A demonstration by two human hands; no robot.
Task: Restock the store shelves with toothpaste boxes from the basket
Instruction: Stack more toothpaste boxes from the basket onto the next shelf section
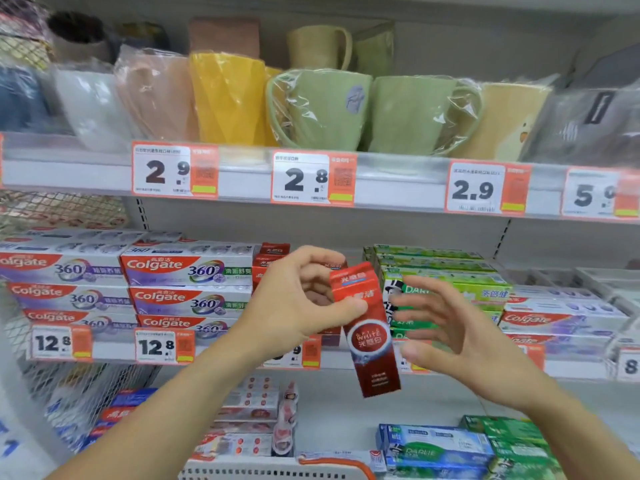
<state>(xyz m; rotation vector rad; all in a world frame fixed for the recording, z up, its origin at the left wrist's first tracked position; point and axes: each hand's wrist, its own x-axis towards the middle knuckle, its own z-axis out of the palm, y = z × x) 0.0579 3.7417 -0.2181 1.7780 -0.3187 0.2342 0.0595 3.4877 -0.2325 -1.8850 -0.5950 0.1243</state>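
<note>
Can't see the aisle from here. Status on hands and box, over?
Left hand pinching tall red cardboard toothpaste box, near upright. Right hand open beside it, not touching. Red-box stack behind; nothing blocking.

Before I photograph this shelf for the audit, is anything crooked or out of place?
Only the red toothpaste box: the left hand pinches it upright and tilted before the shelf, unshelved. The shelved stacks look orderly.
</note>
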